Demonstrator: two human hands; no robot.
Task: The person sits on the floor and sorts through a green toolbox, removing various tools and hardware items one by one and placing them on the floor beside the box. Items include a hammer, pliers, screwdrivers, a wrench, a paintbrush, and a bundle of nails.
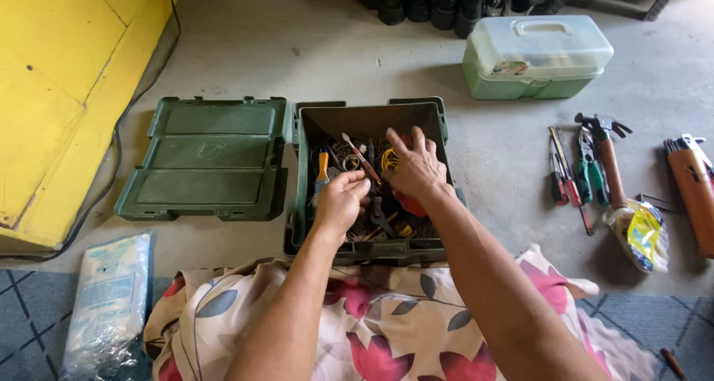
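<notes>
A dark green toolbox stands open on the concrete floor in front of me, full of mixed tools and small metal parts. My left hand is inside it with fingers curled, touching the tools; what it grips, if anything, is hidden. My right hand reaches in from the right, fingers spread over the pile, next to a yellow ring and a red part. A thin red-handled tool lies between both hands. The box's green lid lies flat to the left.
A pale green case with a clear lid stands at the back right. Pliers, screwdrivers and a hammer lie in a row on the right, beside a yellow packet. A yellow panel is at left, a plastic bag near my knee.
</notes>
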